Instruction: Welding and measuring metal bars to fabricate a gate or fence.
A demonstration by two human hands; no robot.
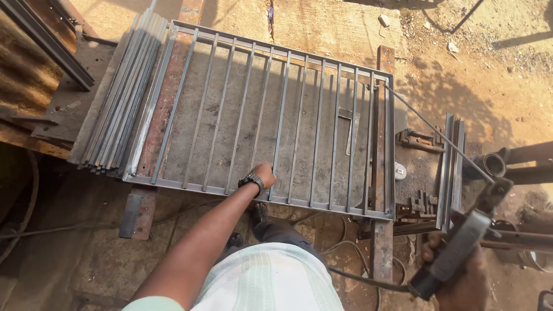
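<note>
- Right hand (461,282), nearest the camera, clenches a welding electrode holder (455,253); its rod (438,133) angles up-left toward the grille's right edge.
- Left hand (264,174), fingers curled, grips a vertical bar on the steel window grille (271,121), near rail.

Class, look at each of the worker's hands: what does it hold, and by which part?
Right hand holds a welding rod holder by its handle. Left hand rests on one bar of the metal grille; whether it grasps is unclear.

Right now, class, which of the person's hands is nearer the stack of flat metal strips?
Left. The left hand rests on the metal grille, right of the stack; the right hand holds a welding holder far beyond.
</note>
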